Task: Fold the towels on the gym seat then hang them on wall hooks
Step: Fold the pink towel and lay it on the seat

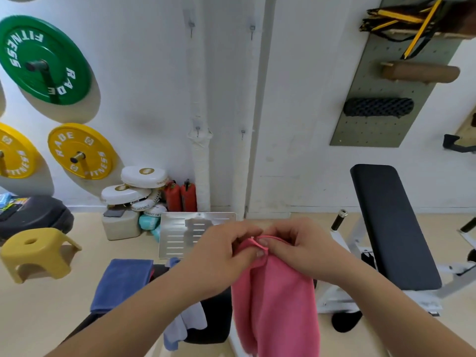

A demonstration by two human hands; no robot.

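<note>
Pink towel: the pink towel (278,305) hangs lengthwise in mid-air from both hands, gathered at the top, its lower end running out of view.
Left hand: the left hand (224,253) is at the towel's top edge, on its left, with fingers and thumb curled and pinching the cloth.
Right hand: the right hand (298,251) is at the same top edge, on the right, touching the left hand; its fingers are pinched on the cloth, by a thin pink loop (273,237).
Seat: a black seat (216,320) lies just left of the pink towel and is partly hidden behind it.
Blue towel: a blue towel (121,282) is draped on the seat, well to the left of the pink towel.
Pale towel: a pale blue towel (185,323) lies crumpled on the seat between the blue towel and the pink one, under the left forearm.
Wall hooks: four hooks are on the white wall above the pink towel, two high up (191,25) (252,29) and two lower (197,130) (243,132); all are bare.
Bench: a black padded bench (391,228) stands to the right of the pink towel.
Stool: a yellow stool (36,251) stands far left of the pink towel, on the floor.
</note>
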